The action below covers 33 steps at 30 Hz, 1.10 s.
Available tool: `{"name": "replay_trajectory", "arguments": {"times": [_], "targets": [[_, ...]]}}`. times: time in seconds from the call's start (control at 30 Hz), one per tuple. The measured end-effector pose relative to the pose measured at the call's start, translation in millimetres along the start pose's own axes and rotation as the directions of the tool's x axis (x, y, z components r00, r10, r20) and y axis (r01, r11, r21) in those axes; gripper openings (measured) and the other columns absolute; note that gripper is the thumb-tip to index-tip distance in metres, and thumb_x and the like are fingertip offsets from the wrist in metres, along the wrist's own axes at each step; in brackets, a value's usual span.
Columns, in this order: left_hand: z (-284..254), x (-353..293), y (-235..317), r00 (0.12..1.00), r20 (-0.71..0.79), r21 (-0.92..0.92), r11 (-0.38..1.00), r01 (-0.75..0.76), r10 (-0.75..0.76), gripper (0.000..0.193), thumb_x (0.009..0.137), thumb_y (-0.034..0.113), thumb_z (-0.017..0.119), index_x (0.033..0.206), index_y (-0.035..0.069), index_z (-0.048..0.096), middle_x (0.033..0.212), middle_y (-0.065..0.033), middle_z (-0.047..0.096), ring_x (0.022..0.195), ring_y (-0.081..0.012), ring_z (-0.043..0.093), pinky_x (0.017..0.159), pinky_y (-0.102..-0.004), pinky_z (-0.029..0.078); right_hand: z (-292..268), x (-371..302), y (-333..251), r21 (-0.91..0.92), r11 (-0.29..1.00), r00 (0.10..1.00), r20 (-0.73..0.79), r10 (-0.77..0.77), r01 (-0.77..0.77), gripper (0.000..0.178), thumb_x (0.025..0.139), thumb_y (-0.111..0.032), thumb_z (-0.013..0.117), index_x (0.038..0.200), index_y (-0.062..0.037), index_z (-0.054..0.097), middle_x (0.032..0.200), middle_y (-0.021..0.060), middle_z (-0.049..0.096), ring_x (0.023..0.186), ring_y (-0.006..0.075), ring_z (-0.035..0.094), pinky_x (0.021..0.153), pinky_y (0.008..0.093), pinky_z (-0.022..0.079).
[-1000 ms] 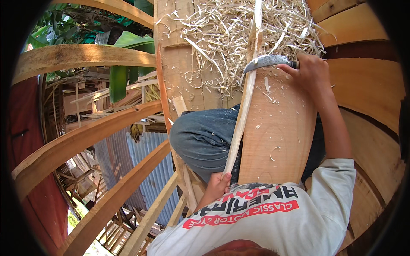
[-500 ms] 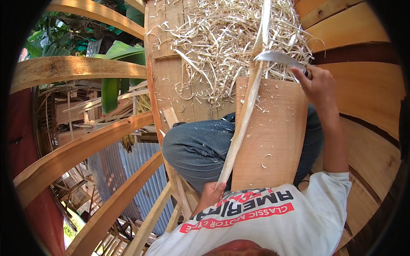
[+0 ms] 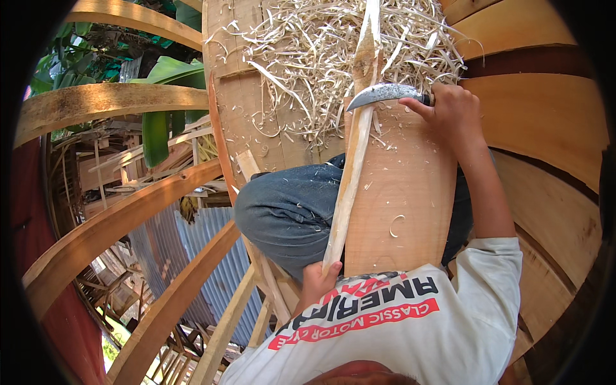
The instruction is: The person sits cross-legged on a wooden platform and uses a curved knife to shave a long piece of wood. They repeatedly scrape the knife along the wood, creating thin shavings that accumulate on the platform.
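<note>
My left hand (image 3: 316, 277) grips the near end of a long pale wooden stick (image 3: 350, 173) close to my white shirt. The stick runs up across a wooden board (image 3: 410, 192) that rests on my lap, over my blue-jeaned knee (image 3: 289, 212). My right hand (image 3: 452, 109) is closed on the handle of a curved knife (image 3: 385, 94). The knife's blade lies across the stick near its far part, where the wood is shaved thin.
A heap of pale wood shavings (image 3: 321, 58) covers the planks beyond the board. Curved wooden ribs (image 3: 109, 231) arch on the left, with corrugated metal sheet (image 3: 192, 250) and green leaves (image 3: 157, 128) behind them. Curved wooden planking (image 3: 545, 128) rises on the right.
The knife blade has shifted a little along the far part of the stick, and the stick now stands slightly more upright in view. Both hands keep their hold.
</note>
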<state>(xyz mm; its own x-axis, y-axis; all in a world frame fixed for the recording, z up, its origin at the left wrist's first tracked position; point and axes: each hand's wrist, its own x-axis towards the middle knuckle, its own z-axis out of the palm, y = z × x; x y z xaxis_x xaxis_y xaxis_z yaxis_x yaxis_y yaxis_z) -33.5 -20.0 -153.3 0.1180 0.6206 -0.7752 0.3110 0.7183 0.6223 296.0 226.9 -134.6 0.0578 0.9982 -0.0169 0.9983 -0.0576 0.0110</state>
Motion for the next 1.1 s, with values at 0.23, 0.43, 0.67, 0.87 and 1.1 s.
{"name": "replay_trajectory", "arguments": {"times": [0.23, 0.43, 0.67, 0.87, 1.1], "targets": [[3, -1, 2, 0.998, -0.035, 0.089, 0.995, -0.043, 0.046, 0.044, 0.089, 0.038, 0.064, 0.083, -0.005, 0.066, 0.061, -0.0125, 0.060, 0.061, -0.0090, 0.051, 0.055, -0.0330, 0.045, 23, 50, 85, 0.197, 0.901, 0.913, -0.050, 0.404, -0.387, 0.085, 0.079, -0.077, 0.043, 0.065, 0.0042, 0.063, 0.062, 0.0234, 0.061, 0.066, 0.0369, 0.065, 0.062, 0.0456, 0.051], [6, 0, 5, 0.996, -0.039, 0.029, 0.996, -0.083, 0.084, 0.046, 0.088, 0.039, 0.065, 0.081, -0.006, 0.066, 0.057, -0.0057, 0.058, 0.059, -0.0083, 0.050, 0.053, -0.0308, 0.044, -17, 29, 102, 0.236, 0.875, 0.900, -0.006, 0.436, -0.423, 0.083, 0.079, -0.076, 0.047, 0.061, 0.0035, 0.059, 0.058, 0.0220, 0.057, 0.059, 0.0367, 0.060, 0.056, 0.0445, 0.045], [0, -1, -1, 1.000, 0.019, -0.098, 0.995, -0.005, 0.007, 0.049, 0.089, 0.042, 0.063, 0.074, -0.005, 0.062, 0.055, -0.0011, 0.055, 0.053, -0.0072, 0.049, 0.048, -0.0276, 0.040, -1, -49, 53, 0.531, 0.769, 0.927, 0.101, 0.360, -0.357, 0.059, 0.083, -0.051, 0.065, 0.062, 0.0025, 0.052, 0.049, 0.0054, 0.036, 0.048, 0.0129, 0.034, 0.046, 0.0327, 0.030], [-25, 5, 13, 0.948, 0.293, -0.086, 0.984, 0.158, -0.127, 0.044, 0.085, 0.041, 0.068, 0.066, 0.002, 0.058, 0.054, 0.0023, 0.049, 0.046, -0.0053, 0.044, 0.042, -0.0230, 0.034, -2, -79, 55, 0.725, 0.625, 0.954, 0.158, 0.256, -0.288, 0.036, 0.094, -0.032, 0.059, 0.074, -0.0024, 0.051, 0.061, -0.0070, 0.027, 0.057, 0.0046, 0.025, 0.049, 0.0265, 0.020], [-21, 1, 15, 0.958, 0.264, -0.131, 0.980, 0.153, -0.115, 0.045, 0.086, 0.041, 0.066, 0.062, 0.004, 0.056, 0.048, 0.0037, 0.045, 0.040, -0.0047, 0.040, 0.038, -0.0230, 0.030, -16, -114, 50, 0.751, 0.629, 0.979, 0.127, 0.159, -0.200, 0.037, 0.094, -0.030, 0.058, 0.076, 0.0014, 0.051, 0.056, 0.0040, 0.035, 0.053, 0.0108, 0.031, 0.048, 0.0277, 0.027]]}}
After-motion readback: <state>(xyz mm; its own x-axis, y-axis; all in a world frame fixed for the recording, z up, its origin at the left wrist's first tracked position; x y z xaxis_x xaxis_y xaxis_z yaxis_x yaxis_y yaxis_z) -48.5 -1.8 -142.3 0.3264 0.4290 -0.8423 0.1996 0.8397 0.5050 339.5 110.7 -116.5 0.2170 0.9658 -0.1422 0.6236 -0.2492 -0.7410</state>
